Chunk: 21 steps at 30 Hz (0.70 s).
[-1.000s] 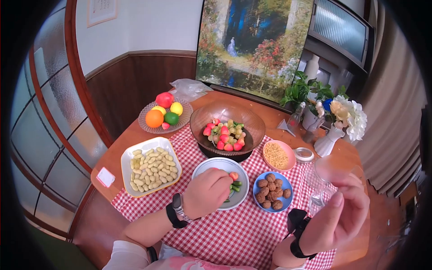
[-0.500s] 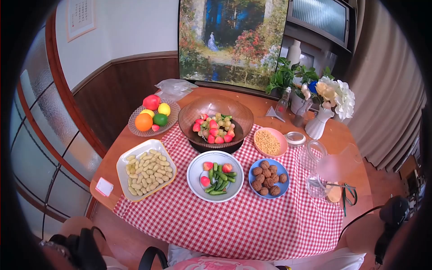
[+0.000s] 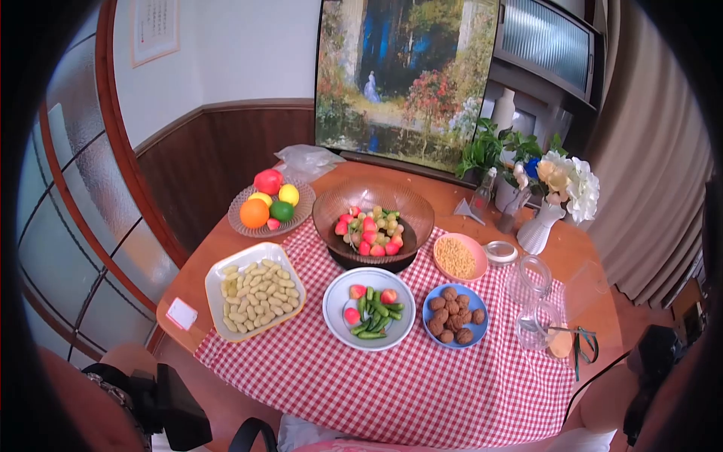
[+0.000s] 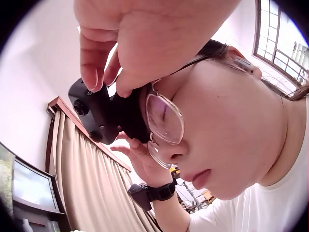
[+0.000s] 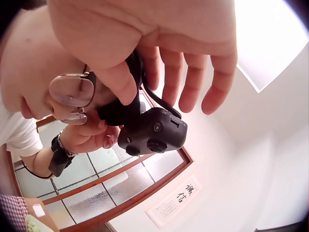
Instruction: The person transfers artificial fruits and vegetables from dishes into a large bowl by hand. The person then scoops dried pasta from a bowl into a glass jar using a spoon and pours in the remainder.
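Observation:
In the left wrist view, the left hand (image 4: 154, 38) is raised to the black head-worn camera (image 4: 96, 113), its fingers and thumb pinching the top side and mount. Across from it, the right hand (image 4: 145, 157) holds the other side. The right wrist view shows the right hand (image 5: 149, 29) with its thumb against the black mount (image 5: 118, 112) and its fingers extending past the strap; the left hand (image 5: 87, 137) appears below. Only forearms with wrist devices show at the lower corners of the head view.
On the checked cloth (image 3: 361, 392) are a white dish of peanuts (image 3: 215, 301), a bowl of small cucumbers and red fruit (image 3: 407, 324), a blue plate of walnuts (image 3: 482, 297), a pink bowl (image 3: 480, 264) and glass jars (image 3: 536, 324). Behind stands a large fruit bowl (image 3: 324, 211).
Both hands have left the area over the table and risen to the head camera. The bowl the left hand covered now shows fully, and the head view has shifted slightly.

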{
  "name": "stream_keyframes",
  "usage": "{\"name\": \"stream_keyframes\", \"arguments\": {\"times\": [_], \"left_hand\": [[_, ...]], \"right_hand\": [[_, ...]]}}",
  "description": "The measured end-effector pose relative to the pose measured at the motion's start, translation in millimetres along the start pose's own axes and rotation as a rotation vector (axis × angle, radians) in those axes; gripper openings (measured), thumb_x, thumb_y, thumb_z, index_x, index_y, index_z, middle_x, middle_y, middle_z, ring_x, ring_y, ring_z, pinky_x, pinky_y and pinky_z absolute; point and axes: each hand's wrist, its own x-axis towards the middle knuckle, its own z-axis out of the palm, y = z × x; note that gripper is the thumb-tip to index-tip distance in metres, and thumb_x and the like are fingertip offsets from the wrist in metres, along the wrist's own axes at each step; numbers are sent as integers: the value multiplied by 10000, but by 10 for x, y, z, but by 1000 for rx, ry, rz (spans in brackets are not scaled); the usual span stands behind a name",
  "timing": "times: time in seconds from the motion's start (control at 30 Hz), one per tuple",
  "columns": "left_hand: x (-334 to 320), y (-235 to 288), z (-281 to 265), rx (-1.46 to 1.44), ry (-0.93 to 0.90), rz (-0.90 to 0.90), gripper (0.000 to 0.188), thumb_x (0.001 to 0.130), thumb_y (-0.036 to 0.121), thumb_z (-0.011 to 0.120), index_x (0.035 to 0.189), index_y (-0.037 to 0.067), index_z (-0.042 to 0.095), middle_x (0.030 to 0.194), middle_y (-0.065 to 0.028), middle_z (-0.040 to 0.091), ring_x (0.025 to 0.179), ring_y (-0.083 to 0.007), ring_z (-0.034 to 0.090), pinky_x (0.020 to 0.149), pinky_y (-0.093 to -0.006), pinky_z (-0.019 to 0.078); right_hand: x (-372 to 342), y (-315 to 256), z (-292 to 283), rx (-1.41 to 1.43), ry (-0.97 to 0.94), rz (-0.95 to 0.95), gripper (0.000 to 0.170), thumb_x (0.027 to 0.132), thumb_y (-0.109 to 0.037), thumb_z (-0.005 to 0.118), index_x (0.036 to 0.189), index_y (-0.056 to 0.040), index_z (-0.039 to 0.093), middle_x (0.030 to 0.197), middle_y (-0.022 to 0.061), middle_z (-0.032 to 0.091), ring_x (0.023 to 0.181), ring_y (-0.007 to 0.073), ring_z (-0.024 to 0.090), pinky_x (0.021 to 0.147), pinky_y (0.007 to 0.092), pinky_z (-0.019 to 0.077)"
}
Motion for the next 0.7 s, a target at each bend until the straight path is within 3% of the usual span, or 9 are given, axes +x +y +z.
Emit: {"name": "stream_keyframes", "arguments": {"times": [0.7], "left_hand": [[525, -251, -158, -37, 154, 362, 210, 977, 147, 464, 1045, -9, 587, 1067, -152, 578, 924, -234, 548, 798, -343, 465]], "right_hand": [[476, 123, 446, 577, -222, 100, 169, 940, -164, 618, 968, -6, 670, 954, 133, 664, 832, 229, 630, 712, 339, 513]]}}
